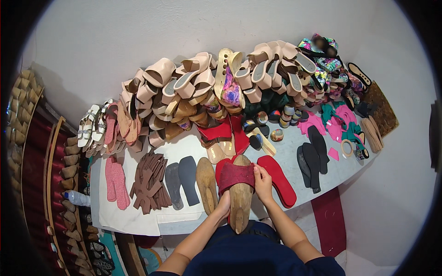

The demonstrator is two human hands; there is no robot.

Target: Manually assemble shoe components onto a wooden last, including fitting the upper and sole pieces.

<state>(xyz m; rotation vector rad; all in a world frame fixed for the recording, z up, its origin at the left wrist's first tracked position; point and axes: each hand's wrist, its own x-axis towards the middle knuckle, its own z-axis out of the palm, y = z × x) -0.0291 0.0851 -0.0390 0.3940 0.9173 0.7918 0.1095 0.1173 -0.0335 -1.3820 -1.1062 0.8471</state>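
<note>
A wooden last is gripped by the left hand, its dark-red strap is pinched by the right hand, here by the surface!

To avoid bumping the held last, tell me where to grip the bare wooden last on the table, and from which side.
Grip the bare wooden last probably around its narrower near half, from above and the left: it tapers there, and the held last and left hand crowd its right.

Wooden shoe last (matt-looking)
</note>
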